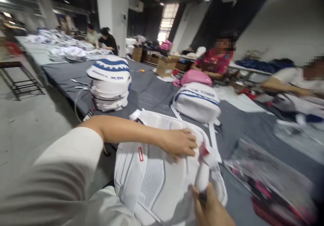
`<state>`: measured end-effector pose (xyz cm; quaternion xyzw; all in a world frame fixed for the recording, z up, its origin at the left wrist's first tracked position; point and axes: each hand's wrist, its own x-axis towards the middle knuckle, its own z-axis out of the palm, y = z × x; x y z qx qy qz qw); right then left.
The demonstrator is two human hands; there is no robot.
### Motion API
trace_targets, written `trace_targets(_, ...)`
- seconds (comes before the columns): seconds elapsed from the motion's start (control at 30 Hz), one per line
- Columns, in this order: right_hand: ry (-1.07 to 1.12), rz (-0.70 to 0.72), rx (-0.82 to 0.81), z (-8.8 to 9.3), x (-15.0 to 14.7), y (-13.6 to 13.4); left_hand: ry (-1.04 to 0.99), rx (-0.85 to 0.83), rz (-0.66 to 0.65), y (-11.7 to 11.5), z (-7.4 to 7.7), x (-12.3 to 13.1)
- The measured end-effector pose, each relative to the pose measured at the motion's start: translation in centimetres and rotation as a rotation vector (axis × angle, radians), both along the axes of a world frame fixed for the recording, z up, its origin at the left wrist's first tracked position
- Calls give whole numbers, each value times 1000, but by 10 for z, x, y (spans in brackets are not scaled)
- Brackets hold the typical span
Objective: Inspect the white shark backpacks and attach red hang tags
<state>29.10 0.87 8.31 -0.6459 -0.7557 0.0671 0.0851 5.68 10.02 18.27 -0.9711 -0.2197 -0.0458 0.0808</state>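
A white backpack point(174, 185) lies in front of me with its padded back panel and shoulder straps facing up. My left hand point(179, 143) reaches across it and rests on the upper part of the panel, its bent fingers slightly apart. Low on the right side, my right hand point(211, 207) is closed around what looks like the white shoulder strap point(202, 178), which stands raised off the panel. A red tag point(204, 150) shows at its upper end, blurred. The other strap, on the left, carries a red rectangular label point(140, 154).
Stacked white-and-blue backpacks point(110, 84) stand at the left on the grey-covered table point(149, 91). Another white backpack point(197, 102) and a pink bag point(196, 77) sit beyond mine. Clear plastic bags point(273, 172) lie at the right. Co-workers point(215, 60) sit across the table.
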Motion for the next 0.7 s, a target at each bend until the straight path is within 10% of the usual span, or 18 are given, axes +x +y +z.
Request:
trace_targets(0.27,-59,129,662,19,-13,-17,-304,193,13,-9,-52,-22)
trace_targets(0.7,-404,735,481,45,-26,49,-411,307,-76,3,-62,-22)
